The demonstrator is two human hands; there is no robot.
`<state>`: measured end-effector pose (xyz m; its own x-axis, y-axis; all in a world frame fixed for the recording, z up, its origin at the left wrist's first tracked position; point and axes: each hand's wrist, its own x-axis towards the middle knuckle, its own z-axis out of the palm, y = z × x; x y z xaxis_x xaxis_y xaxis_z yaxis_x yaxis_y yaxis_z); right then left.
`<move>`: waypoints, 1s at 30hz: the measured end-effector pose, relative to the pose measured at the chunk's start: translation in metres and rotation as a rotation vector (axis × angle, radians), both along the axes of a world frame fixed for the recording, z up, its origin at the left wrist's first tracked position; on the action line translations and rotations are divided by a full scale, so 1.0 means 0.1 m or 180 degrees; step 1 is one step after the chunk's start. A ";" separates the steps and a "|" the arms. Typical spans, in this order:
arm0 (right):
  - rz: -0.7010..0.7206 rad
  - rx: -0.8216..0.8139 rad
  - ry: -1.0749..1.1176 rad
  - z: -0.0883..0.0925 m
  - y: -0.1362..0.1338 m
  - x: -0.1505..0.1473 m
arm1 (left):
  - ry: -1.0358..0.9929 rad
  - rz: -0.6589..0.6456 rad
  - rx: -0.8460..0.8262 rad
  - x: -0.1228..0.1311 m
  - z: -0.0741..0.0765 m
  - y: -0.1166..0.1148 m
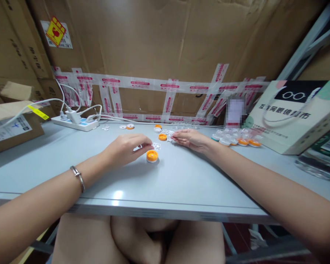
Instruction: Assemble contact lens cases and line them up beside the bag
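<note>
My left hand (130, 147) is pinched at the fingertips, which meet the edge of a small clear piece with white bits (156, 146). Just below it, an orange round part on a white base (152, 156) stands on the grey table (181, 179). To the right, my right hand (191, 139) has its fingers drawn together beside a heap of small white parts (167, 132). What lies between those fingertips is too small to make out. An orange ring-shaped part (162, 137) sits between my hands, with a white-and-orange pair (157, 128) behind it.
Clear-domed pieces with orange, white and teal bases (243, 138) cluster at the right, near a paper bag (284, 113) and a plastic bottle (323, 154). A power strip (78, 123) with white cables lies back left. Discs (129, 126) rest near the cardboard wall (159, 44).
</note>
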<state>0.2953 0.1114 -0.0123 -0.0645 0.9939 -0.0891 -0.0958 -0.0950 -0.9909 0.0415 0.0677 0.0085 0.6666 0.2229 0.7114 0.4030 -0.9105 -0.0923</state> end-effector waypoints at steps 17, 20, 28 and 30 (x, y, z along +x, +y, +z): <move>0.0094 0.0223 0.0261 0.14 -0.24 -0.23 | -0.0053 0.0029 0.0033 -0.01 0.00 0.02; 0.0343 0.0358 0.0275 0.16 -0.27 -0.24 | -0.0077 0.0008 0.0064 -0.01 -0.01 0.03; 0.0749 0.0693 0.0305 0.15 -0.34 -0.29 | -0.0298 -0.0057 0.0241 0.00 0.02 0.00; 0.1015 0.0770 0.0362 0.16 -0.38 -0.31 | -0.0399 -0.0108 0.0355 0.00 0.03 -0.01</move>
<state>0.2646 0.0738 0.0033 -0.3684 0.9140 0.1702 -0.2094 0.0967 -0.9730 0.0416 0.0665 0.0110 0.5769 0.1169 0.8084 0.3869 -0.9108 -0.1444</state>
